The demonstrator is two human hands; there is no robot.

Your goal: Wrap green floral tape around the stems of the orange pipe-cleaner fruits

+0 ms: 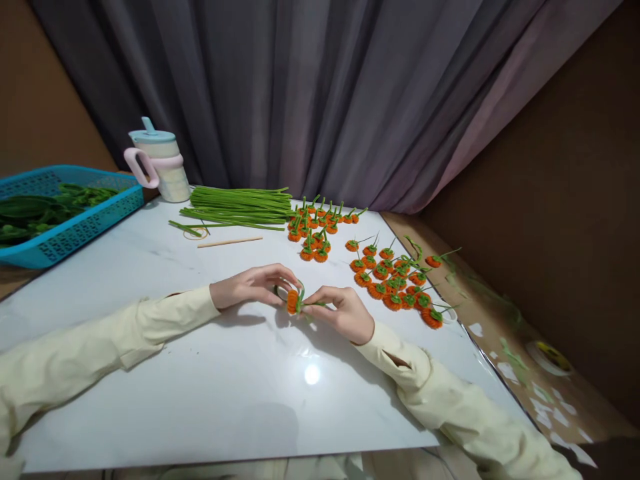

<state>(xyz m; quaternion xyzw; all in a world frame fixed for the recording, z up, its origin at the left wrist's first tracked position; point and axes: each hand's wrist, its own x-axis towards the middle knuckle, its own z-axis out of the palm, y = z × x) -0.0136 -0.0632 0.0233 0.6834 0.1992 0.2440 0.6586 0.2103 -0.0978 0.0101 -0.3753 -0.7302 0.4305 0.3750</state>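
Above the middle of the table, a small orange fuzzy pumpkin with a green top is held sideways between my hands. My left hand curls its fingers and thumb around a small ring that looks like a roll of green tape, right beside the pumpkin. On the other side, my right hand pinches the green stem end with thumb and forefinger. Its other fingers are folded in. Where the tape meets the stem is too small to make out.
Orange pumpkins with green stems stand in two groups, one behind and one right. Green pipe cleaners lie at the back near a thin wooden stick. A lidded cup and a blue basket are left; paper scraps lie right.
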